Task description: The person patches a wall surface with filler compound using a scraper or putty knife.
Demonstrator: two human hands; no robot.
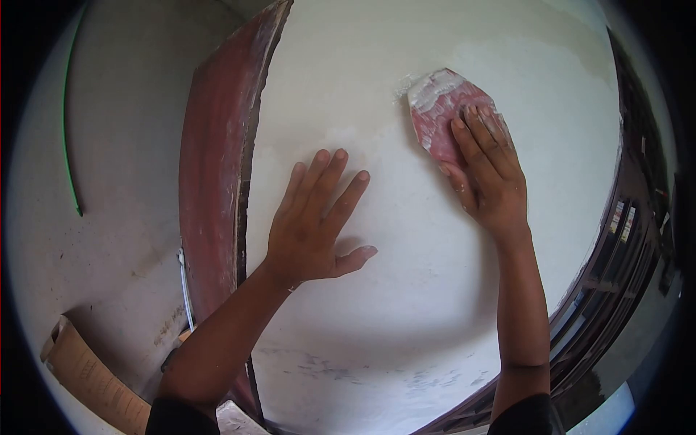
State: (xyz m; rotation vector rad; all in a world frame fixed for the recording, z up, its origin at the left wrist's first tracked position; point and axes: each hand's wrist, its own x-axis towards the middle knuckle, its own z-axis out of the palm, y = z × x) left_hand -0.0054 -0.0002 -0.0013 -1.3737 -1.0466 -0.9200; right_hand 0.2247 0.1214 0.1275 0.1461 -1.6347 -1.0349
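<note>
My right hand (489, 170) presses a flat reddish spreader (438, 119) against the white wall (406, 290). Its fingers lie along the spreader's face, and the thumb is at the lower left edge. White putty coats the upper part of the spreader, and a few bits of paste stick to the wall by its top left corner. To the left and lower, my left hand (312, 221) is open with fingers spread, palm toward the wall. It holds nothing; whether the palm touches the wall is hard to tell. Some white residue shows on the left thumb tip.
A dark red board (217, 159) with a rough edge stands along the wall's left side. Beyond it are a grey wall (123, 145), a hanging green strip (67, 123) and a cardboard piece (90, 380). Dark wooden framework (620, 232) borders the right. Grey smudges mark the lower wall.
</note>
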